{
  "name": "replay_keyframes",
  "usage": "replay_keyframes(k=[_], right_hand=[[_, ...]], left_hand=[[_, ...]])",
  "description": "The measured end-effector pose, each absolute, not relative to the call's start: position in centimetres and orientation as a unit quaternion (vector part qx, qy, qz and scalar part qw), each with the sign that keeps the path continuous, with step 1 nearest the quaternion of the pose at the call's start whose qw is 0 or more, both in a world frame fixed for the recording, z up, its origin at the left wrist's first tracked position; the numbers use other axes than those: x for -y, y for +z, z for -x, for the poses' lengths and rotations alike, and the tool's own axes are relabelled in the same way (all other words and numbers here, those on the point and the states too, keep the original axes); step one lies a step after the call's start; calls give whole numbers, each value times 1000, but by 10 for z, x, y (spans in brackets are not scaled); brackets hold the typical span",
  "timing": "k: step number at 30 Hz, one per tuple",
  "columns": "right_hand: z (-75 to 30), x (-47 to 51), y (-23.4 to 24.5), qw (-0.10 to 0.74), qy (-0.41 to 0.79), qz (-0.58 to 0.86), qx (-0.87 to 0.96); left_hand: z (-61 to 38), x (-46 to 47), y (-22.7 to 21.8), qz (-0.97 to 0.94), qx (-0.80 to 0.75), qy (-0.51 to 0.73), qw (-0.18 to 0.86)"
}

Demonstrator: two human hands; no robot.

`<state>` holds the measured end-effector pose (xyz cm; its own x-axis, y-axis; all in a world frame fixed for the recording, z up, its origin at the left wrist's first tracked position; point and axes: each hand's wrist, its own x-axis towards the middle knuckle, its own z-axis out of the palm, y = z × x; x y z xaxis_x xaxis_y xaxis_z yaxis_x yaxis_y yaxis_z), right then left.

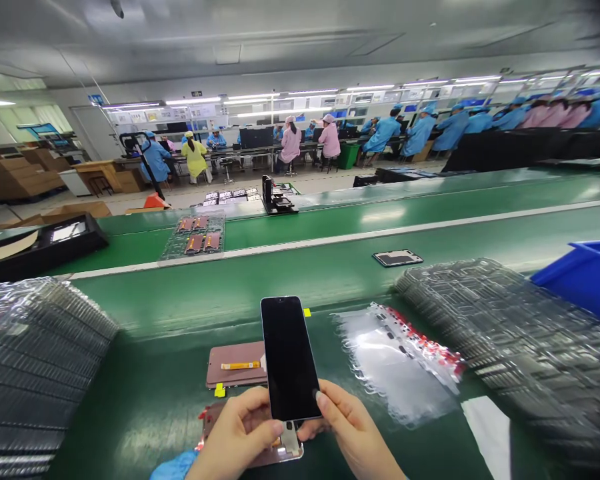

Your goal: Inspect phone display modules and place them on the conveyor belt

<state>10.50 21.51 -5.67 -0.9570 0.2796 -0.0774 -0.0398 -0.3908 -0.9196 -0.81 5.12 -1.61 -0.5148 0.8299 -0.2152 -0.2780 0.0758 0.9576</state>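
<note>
A black, unlit smartphone display panel (290, 359) stands tilted upright above the near part of the green conveyor belt (145, 407), held by its lower end between both hands. Directly beneath it, partly hidden by the hands, lies a second display panel with a copper-pink back (293, 451). Just to the left of the held panel, a third copper-pink panel (236, 365) lies flat with a yellow-orange strip across it.

To the right, a flattened clear plastic bag (395, 360) lies on the belt, with red-and-white strips visible inside. Stacks of ribbed clear plastic trays flank the work area: the left stack (35, 373) is at the belt's near left corner, and the right stack (510, 347) rests beside a white paper sheet (486, 433). Beyond the right stack is a blue plastic bin (585, 283), its contents out of view.

Farther along the belt lies a black panel (397, 258). A clear tray holding four copper-coloured panels (195, 235) sits across the far belt. Co-workers in blue smocks (405, 131) sit at benches in the background.

The left hand (237, 435) is curled, its thumb against the held panel's lower left edge. The right hand (350, 427) is closed on the lower right edge, its thumb on the glass. Both hands are grasping the panel.
</note>
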Motion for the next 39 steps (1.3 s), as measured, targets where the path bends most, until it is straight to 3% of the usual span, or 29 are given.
replay_keyframes(k=[3, 9, 16, 28, 39], right_hand=[[-107, -215, -57, 103, 824, 112, 546], [-109, -215, -52, 103, 837, 114, 524], [-109, -216, -46, 106, 831, 112, 534], [-110, -219, -38, 94, 831, 66, 544], [-110, -218, -43, 110, 729, 81, 670]], left_hand=[[5, -50, -18, -235, -624, 622, 411], [6, -46, -12, -193, -603, 597, 493], [6, -48, -16, -144, -560, 630, 518], [6, -52, -26, -195, -665, 603, 395], [18, -50, -18, -261, -618, 609, 423]])
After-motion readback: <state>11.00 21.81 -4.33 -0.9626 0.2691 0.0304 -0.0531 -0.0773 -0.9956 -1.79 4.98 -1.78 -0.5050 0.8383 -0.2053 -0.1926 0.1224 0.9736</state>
